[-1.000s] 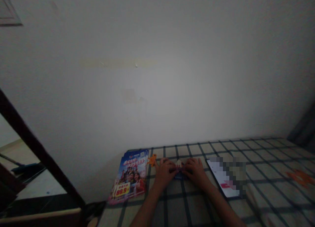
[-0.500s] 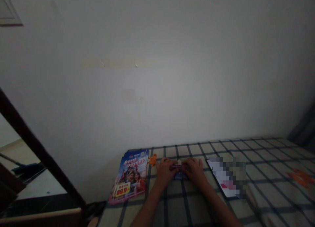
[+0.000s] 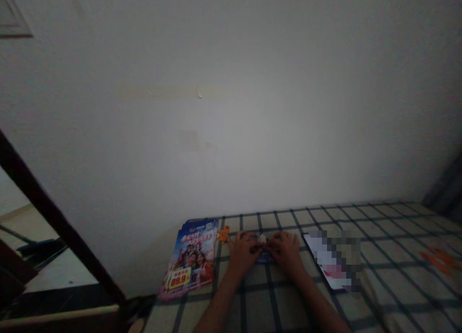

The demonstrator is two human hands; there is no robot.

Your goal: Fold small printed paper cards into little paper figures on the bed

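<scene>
To the right of the glossy blue-and-pink paper flyer stack (image 3: 193, 256), the bare left hand (image 3: 244, 247) and right hand (image 3: 284, 247) pinch a small blue-and-white folded paper (image 3: 264, 259), which could crease crookedly if either grip pulled harder.

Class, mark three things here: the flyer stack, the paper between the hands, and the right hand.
Flyer stack (image 3: 192, 257): head view, middle of the top sheet.
Paper (image 3: 265, 259): head view, its visible blue part.
Right hand (image 3: 286, 249): head view, back of the hand.

Your flyers (image 3: 195, 256) look like smooth, shiny paper. The small sheet (image 3: 264, 259) you hold looks like paper too. The cloth (image 3: 393, 227) and the wall (image 3: 288, 107) look dull.
</scene>
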